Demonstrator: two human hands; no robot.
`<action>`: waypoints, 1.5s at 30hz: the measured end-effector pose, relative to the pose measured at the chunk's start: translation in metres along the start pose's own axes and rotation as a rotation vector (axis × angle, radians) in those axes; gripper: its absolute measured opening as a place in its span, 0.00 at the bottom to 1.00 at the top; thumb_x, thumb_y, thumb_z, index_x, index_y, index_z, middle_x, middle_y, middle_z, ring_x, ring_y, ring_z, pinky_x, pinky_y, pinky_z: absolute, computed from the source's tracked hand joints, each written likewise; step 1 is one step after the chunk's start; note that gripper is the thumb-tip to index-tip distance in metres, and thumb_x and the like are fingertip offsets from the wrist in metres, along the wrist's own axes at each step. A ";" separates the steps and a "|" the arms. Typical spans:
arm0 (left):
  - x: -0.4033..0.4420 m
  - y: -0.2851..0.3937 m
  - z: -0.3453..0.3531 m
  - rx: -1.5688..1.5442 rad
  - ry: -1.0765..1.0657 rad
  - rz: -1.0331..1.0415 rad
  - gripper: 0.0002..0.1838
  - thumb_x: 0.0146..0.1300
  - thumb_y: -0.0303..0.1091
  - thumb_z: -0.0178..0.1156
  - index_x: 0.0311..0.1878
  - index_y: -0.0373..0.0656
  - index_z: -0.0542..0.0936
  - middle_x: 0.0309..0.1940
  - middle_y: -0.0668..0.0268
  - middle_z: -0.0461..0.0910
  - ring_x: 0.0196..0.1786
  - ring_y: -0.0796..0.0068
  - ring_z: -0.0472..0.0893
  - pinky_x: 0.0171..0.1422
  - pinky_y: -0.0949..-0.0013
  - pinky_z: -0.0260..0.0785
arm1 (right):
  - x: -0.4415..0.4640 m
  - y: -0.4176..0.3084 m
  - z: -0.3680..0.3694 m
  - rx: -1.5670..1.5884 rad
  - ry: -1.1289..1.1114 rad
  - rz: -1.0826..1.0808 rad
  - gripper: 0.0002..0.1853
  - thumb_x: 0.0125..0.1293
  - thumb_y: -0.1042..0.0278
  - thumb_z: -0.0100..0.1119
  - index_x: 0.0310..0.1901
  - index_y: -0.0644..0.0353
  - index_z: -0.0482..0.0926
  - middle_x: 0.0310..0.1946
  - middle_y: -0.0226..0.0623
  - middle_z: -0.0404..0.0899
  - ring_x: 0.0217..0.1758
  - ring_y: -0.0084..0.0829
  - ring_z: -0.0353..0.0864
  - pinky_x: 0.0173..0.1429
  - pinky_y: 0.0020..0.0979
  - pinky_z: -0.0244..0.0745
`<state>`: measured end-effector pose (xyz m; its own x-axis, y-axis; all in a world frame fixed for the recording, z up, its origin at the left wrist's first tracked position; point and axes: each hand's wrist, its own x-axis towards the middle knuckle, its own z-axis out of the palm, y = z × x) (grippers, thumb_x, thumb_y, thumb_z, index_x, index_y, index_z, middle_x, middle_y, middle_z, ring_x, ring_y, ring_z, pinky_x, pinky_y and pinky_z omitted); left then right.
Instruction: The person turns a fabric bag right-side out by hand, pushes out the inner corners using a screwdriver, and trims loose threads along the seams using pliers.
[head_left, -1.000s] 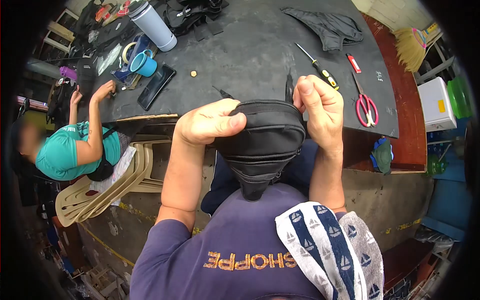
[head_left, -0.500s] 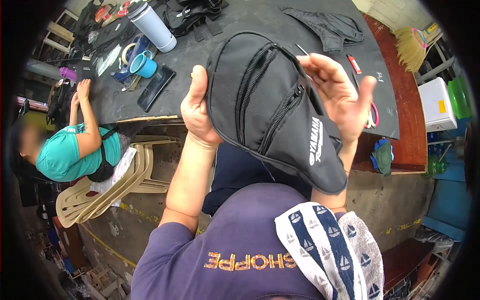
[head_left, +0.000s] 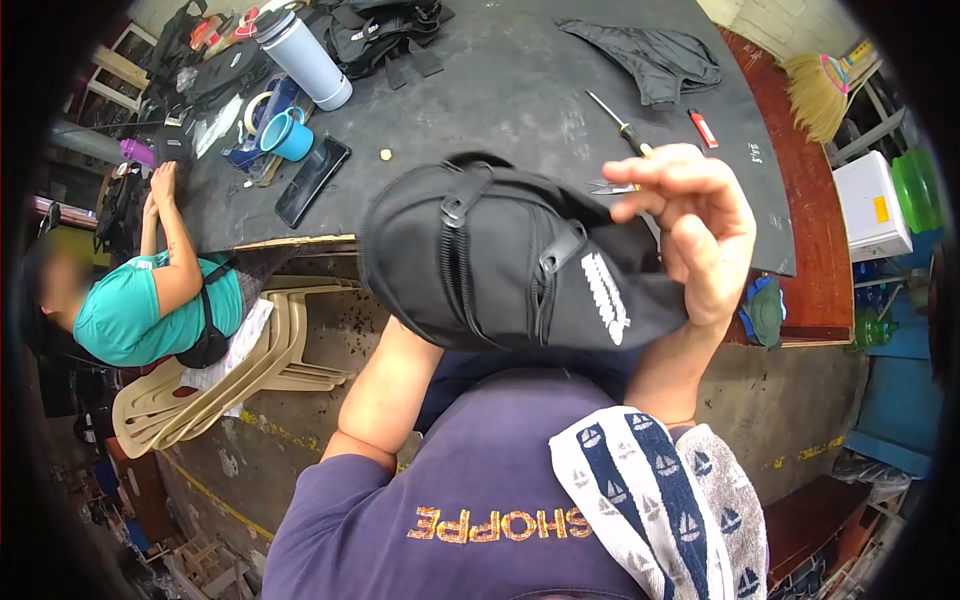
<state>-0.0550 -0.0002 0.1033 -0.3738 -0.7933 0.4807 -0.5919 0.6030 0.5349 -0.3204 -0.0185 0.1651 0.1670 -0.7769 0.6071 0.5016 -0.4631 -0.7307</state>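
A black sling bag (head_left: 500, 265) with curved zippers and white YAMAHA lettering is held up in front of my body. My left hand is behind the bag's wide end; only the wrist (head_left: 412, 340) shows, and its fingers are hidden. My right hand (head_left: 705, 225) is at the narrow lettered end, its fingers apart and partly bent, with the palm's base against the fabric. Just beyond that hand, a screwdriver (head_left: 626, 128) and small snips (head_left: 612, 188) lie on the black table (head_left: 500, 90).
A phone (head_left: 312, 180), a blue mug (head_left: 287, 135) and a tumbler (head_left: 305, 62) stand or lie to the left. Black fabric (head_left: 650, 58) and a red lighter (head_left: 703, 128) are at the right. A person in a teal shirt (head_left: 150, 305) sits by stacked chairs (head_left: 225, 385).
The bag has tilted and shifted left and down, its lettered end now turned away. My left hand has slipped behind it. My right hand's fingers have bent and swung leftward.
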 end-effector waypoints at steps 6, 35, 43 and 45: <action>-0.005 0.036 0.006 -0.772 -0.296 -0.153 0.27 0.79 0.38 0.61 0.77 0.42 0.74 0.72 0.61 0.79 0.74 0.62 0.78 0.80 0.58 0.70 | -0.003 -0.002 0.022 -0.257 -0.263 -0.041 0.19 0.77 0.64 0.64 0.60 0.70 0.82 0.60 0.52 0.83 0.62 0.46 0.86 0.71 0.46 0.77; -0.042 0.034 -0.005 -1.019 -0.498 -0.189 0.27 0.80 0.35 0.60 0.78 0.40 0.73 0.74 0.60 0.77 0.75 0.65 0.77 0.79 0.61 0.71 | -0.011 0.039 0.060 -0.484 -0.126 0.469 0.23 0.82 0.60 0.61 0.27 0.65 0.80 0.19 0.34 0.75 0.25 0.21 0.74 0.34 0.30 0.70; -0.033 0.034 -0.009 -1.046 -0.620 -0.146 0.27 0.80 0.36 0.59 0.79 0.40 0.72 0.75 0.59 0.77 0.75 0.65 0.77 0.80 0.62 0.70 | 0.008 0.037 0.051 -0.826 0.057 0.007 0.26 0.77 0.57 0.70 0.22 0.63 0.77 0.17 0.37 0.74 0.18 0.36 0.73 0.28 0.36 0.68; -0.030 0.033 -0.010 -1.054 -0.666 -0.137 0.27 0.81 0.36 0.59 0.79 0.40 0.72 0.75 0.59 0.77 0.75 0.65 0.77 0.80 0.62 0.70 | 0.013 0.036 0.062 -0.865 -0.002 -0.081 0.27 0.76 0.55 0.70 0.21 0.62 0.77 0.17 0.37 0.75 0.19 0.38 0.74 0.28 0.37 0.69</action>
<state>-0.0561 0.0442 0.1133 -0.8243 -0.5576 0.0975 0.0888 0.0427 0.9951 -0.2480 -0.0189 0.1663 0.1611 -0.7274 0.6671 -0.3092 -0.6791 -0.6658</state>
